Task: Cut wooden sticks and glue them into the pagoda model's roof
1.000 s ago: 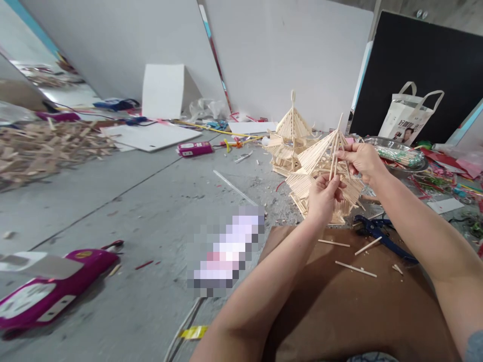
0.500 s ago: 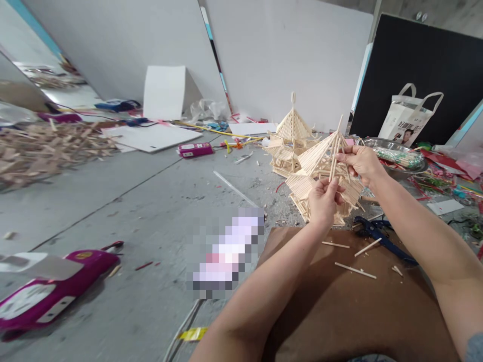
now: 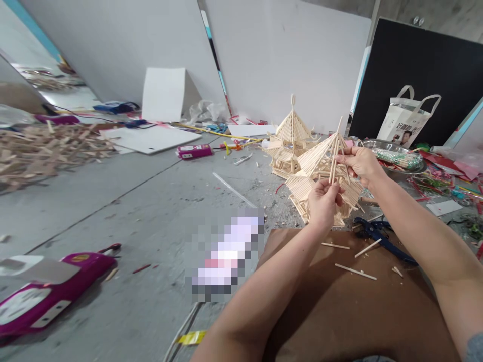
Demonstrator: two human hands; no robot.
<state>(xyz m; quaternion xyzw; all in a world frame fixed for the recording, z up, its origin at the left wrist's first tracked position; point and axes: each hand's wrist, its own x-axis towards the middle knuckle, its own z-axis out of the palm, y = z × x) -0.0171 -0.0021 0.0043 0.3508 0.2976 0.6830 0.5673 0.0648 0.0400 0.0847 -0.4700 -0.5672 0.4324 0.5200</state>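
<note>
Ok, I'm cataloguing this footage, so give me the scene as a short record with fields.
Left hand: pinching thin wooden sticks at their lower ends
Right hand: gripping the sticks higher up
Near model: wooden-stick pavilion with a peaked roof
Far model: another stick pavilion, taller finial on top
Brown board: loose sticks, blue-handled cutters at its far right
Floor, left: magenta power strip
Background, right: white tote bag before a black panel

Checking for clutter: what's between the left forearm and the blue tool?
Loose sticks lie on the brown board between left forearm and blue tool, in the head view.
</note>
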